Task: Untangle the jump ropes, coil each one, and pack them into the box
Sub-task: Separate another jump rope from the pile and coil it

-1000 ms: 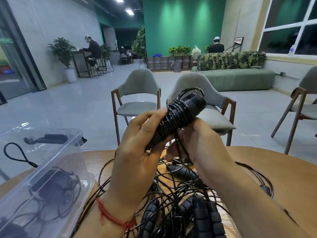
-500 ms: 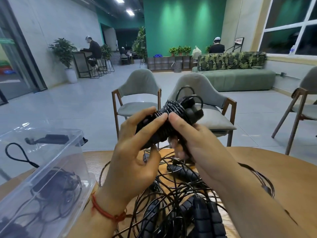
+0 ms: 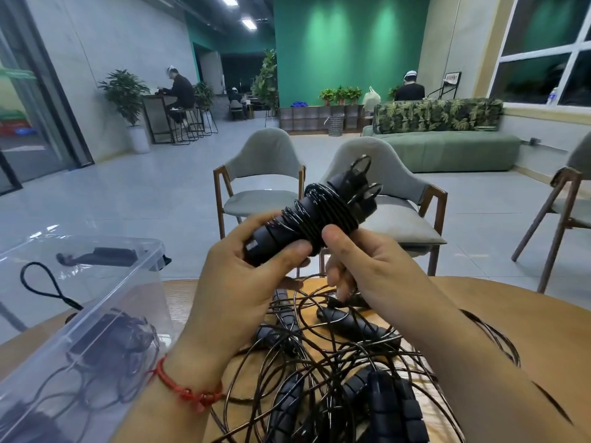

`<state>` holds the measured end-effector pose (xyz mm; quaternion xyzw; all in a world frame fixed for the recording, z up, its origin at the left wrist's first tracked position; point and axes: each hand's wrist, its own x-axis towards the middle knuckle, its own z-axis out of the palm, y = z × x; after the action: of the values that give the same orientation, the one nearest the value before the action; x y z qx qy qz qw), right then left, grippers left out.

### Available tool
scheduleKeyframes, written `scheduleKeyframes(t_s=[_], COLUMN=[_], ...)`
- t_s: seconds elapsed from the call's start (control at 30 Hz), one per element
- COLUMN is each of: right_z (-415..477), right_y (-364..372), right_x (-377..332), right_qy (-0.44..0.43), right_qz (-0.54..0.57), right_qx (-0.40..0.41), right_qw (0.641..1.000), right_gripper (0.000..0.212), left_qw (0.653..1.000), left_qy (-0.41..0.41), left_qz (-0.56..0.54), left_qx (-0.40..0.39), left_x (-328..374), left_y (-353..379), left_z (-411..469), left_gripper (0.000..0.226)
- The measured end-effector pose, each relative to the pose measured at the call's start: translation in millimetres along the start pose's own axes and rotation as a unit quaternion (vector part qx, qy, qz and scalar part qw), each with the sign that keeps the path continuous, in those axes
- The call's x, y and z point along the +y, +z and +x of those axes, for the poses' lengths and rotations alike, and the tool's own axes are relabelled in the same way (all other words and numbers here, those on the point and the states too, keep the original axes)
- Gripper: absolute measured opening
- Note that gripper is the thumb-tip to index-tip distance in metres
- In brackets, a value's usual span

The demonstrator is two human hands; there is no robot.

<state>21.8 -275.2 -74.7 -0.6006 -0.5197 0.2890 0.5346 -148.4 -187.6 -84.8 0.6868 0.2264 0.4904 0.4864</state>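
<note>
A coiled black jump rope (image 3: 315,215), its cord wound tightly round its handles, is held up above the table, tilted up to the right. My left hand (image 3: 243,282) grips its lower left end. My right hand (image 3: 367,266) pinches the wound cord with the thumb on top. Below them a tangle of black jump ropes (image 3: 323,362) with ribbed handles lies on the round wooden table (image 3: 527,321). A clear plastic box (image 3: 105,311) stands at the left, tilted open, with coiled black ropes inside.
Two grey chairs (image 3: 265,174) with wooden legs stand just beyond the table, another chair (image 3: 566,203) at the right. A green sofa (image 3: 447,148) is farther back. People sit at the far left and far back.
The bundle has dropped from nearly upright to a flatter tilt. My right hand has moved from under the bundle up onto its wound cord, and my left hand has shifted to the lower end.
</note>
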Motion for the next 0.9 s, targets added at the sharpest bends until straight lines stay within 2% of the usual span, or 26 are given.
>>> scheduleKeyframes(t_s=[0.2, 0.33, 0.4, 0.5, 0.57, 0.63, 0.67, 0.73, 0.77, 0.83, 0.87, 0.9], right_z=[1.2, 1.8, 0.7, -3.9, -4.5, -2.0, -0.5, 2.4, 3.3, 3.7, 2.8, 1.5], right_y=[2.0, 2.1, -0.7, -5.5, -4.5, -2.5, -3.0, -7.8, -11.2, -15.8, -15.4, -12.8], right_x=[1.5, -1.4, -2.9, -3.5, -3.6, -3.5, -3.4, -1.6, 0.3, 4.0, 4.5, 4.0], right_qy=[0.017, 0.051, 0.066, 0.055, 0.039, 0.034, 0.034, 0.029, 0.024, 0.015, 0.013, 0.012], right_qz=[-0.067, -0.016, 0.016, 0.112, 0.166, 0.179, 0.175, 0.160, 0.152, 0.119, 0.089, 0.051], right_qx=[-0.027, -0.054, -0.069, -0.095, -0.106, -0.069, -0.045, -0.019, -0.024, -0.069, -0.100, -0.128], right_qw=[0.997, 0.997, 0.995, 0.988, 0.980, 0.981, 0.983, 0.987, 0.988, 0.990, 0.991, 0.990], right_gripper=[0.056, 0.021, 0.015, 0.044, 0.057, 0.063, 0.066, 0.069, 0.073, 0.088, 0.089, 0.084], left_qw=[0.975, 0.935, 0.911, 0.887, 0.879, 0.895, 0.923, 0.978, 0.994, 0.977, 0.961, 0.947], left_qy=[0.141, 0.261, 0.309, 0.344, 0.345, 0.319, 0.281, 0.147, 0.044, -0.140, -0.199, -0.212], left_qz=[0.149, 0.220, 0.253, 0.288, 0.310, 0.305, 0.264, 0.109, 0.026, -0.075, -0.071, -0.034], left_qx=[0.091, 0.095, 0.103, 0.112, 0.115, 0.065, 0.011, -0.098, -0.093, -0.140, -0.177, -0.240], left_x=[-7.0, -14.8, -19.8, -23.8, -22.6, -17.5, -12.7, -1.0, 12.5, 19.6, 22.4, 21.2], left_y=[0.3, 2.9, 7.9, 10.0, 8.6, 2.6, -1.8, -7.1, -2.2, -9.7, -9.8, -11.8], left_z=[-4.2, -5.7, -8.5, -10.5, -6.9, -7.0, -9.0, -4.3, 4.7, 4.4, 3.2, 0.5], left_gripper=[0.047, 0.052, 0.056, 0.059, 0.060, 0.065, 0.065, 0.048, 0.038, 0.020, 0.024, 0.033])
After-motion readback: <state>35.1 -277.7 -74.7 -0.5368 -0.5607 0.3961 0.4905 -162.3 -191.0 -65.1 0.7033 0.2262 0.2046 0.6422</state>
